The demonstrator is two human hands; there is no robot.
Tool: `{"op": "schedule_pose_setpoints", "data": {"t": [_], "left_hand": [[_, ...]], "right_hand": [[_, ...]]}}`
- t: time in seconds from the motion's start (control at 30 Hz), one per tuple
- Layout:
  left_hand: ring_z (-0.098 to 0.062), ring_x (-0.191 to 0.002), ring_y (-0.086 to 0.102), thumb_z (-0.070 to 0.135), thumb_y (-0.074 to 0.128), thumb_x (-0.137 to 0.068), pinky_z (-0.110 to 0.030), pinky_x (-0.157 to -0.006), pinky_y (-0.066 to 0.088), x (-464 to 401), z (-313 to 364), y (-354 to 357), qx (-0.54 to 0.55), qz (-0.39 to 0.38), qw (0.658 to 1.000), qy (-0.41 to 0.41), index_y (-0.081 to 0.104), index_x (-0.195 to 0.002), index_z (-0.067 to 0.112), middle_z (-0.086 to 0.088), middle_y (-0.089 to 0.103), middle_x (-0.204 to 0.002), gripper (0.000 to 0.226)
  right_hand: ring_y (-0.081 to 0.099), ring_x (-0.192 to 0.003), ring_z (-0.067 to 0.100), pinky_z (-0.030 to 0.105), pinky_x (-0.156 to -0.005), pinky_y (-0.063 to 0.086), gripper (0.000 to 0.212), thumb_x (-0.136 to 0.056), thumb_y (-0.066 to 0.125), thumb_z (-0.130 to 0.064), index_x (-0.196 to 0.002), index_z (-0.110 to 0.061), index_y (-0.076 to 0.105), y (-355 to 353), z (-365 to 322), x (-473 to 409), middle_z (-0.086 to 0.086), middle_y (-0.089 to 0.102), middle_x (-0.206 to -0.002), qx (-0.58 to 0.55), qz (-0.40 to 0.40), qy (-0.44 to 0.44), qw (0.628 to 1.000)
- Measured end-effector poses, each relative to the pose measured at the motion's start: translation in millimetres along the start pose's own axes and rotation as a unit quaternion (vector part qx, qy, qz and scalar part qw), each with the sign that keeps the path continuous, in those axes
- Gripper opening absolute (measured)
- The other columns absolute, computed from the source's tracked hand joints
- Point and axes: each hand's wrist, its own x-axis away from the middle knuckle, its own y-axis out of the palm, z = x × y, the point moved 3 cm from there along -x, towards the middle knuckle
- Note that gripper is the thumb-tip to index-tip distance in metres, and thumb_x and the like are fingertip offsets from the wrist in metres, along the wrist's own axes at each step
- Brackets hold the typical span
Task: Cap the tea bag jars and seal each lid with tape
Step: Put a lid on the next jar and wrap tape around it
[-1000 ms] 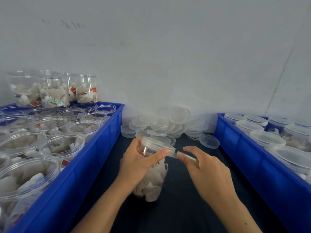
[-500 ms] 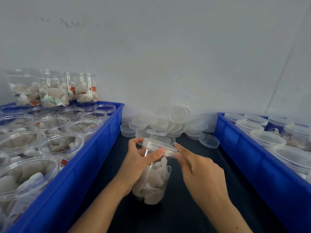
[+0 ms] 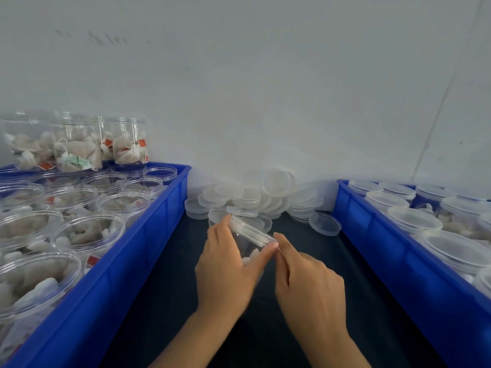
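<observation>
my left hand (image 3: 225,272) was wrapped around a clear round plastic jar of white tea bags (image 3: 249,257), fingers curled over its far side and the thumb stretched along its near side up to the rim. the jar was tilted, its top leaning away and to the left, held over the dark tabletop (image 3: 164,301) between the two crates. a translucent round plastic lid (image 3: 251,231) sat on its mouth, seen edge-on and slanted with the jar. my right hand (image 3: 308,285) was just beside it on the right, fingers bent, thumb and forefinger tips pinched together right at the lid's lower right edge, touching my left thumb tip. i could not tell whether any tape was between those fingertips; nothing clear showed there.

to the left stood a long blue plastic crate (image 3: 138,251) packed with open clear jars of tea bags (image 3: 87,232), and more filled jars were stacked at its far end against the wall. to the right stood a second blue plastic crate (image 3: 398,251) holding jars with lids on (image 3: 413,221). at the back, against the grey-white wall (image 3: 265,88), lay a loose heap of spare translucent lids (image 3: 255,197), one propped upright and one lying alone near the right crate.
</observation>
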Motion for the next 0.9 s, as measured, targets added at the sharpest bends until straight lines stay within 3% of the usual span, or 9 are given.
{"op": "schedule_pose_setpoints", "data": {"t": [0.13,0.3,0.43,0.5,0.67,0.9], "left_hand": [[0.004,-0.097,0.044,0.089,0.049,-0.051,-0.012,-0.068,0.031,-7,-9,-5,0.042,-0.018,0.999,-0.005,0.035,-0.122,0.041,0.028,0.041,-0.101,0.087],[0.001,-0.092,0.050,0.092,0.048,-0.048,-0.023,-0.075,0.038,-12,-17,-8,0.048,-0.019,0.999,-0.011,0.026,-0.113,0.046,0.022,0.045,-0.108,0.083],[0.006,-0.086,0.050,0.092,0.047,-0.046,-0.022,-0.072,0.040,-13,-20,-9,0.065,-0.020,0.998,-0.010,0.032,-0.115,0.044,0.021,0.049,-0.109,0.085],[0.002,-0.089,0.055,0.090,0.048,-0.046,-0.025,-0.075,0.043,-14,-22,-10,0.079,-0.021,0.997,-0.016,0.032,-0.111,0.045,0.020,0.053,-0.110,0.081],[0.003,-0.097,0.060,0.090,0.060,-0.044,-0.028,-0.082,0.050,-16,-26,-13,0.130,-0.039,0.990,-0.024,0.042,-0.111,0.045,0.018,0.063,-0.112,0.083],[-0.002,-0.095,0.066,0.074,0.074,-0.041,-0.036,-0.086,0.057,-11,-23,-7,0.218,-0.070,0.973,-0.030,0.050,-0.109,0.042,0.013,0.069,-0.102,0.079]], "right_hand": [[0.046,-0.060,0.003,0.015,-0.049,0.027,0.047,-0.099,0.022,-0.042,-0.146,-0.039,0.028,2,-4,4,-0.014,0.047,-0.075,-0.026,-0.001,-0.005,1.000],[0.058,-0.081,0.003,0.022,-0.071,0.049,0.049,-0.100,0.032,-0.036,-0.147,-0.040,0.020,6,-2,6,-0.016,0.059,-0.096,-0.134,-0.038,-0.012,0.990],[0.052,-0.056,0.003,0.029,-0.063,0.047,0.040,-0.097,0.036,-0.046,-0.137,-0.045,0.029,13,3,4,-0.007,0.056,-0.066,-0.285,-0.131,0.075,0.947],[0.052,-0.056,0.004,0.033,-0.065,0.048,0.039,-0.096,0.038,-0.049,-0.134,-0.044,0.035,15,5,3,-0.005,0.055,-0.063,-0.335,-0.158,0.104,0.923],[0.047,-0.047,0.002,0.023,-0.055,0.041,0.034,-0.094,0.042,-0.052,-0.126,-0.060,0.034,4,17,-5,-0.011,0.050,-0.052,-0.255,-0.098,0.049,0.961],[0.056,-0.057,-0.004,0.018,-0.054,0.038,0.033,-0.094,0.040,-0.055,-0.126,-0.060,0.041,4,27,-9,-0.013,0.059,-0.059,-0.178,-0.100,0.076,0.976]]}}
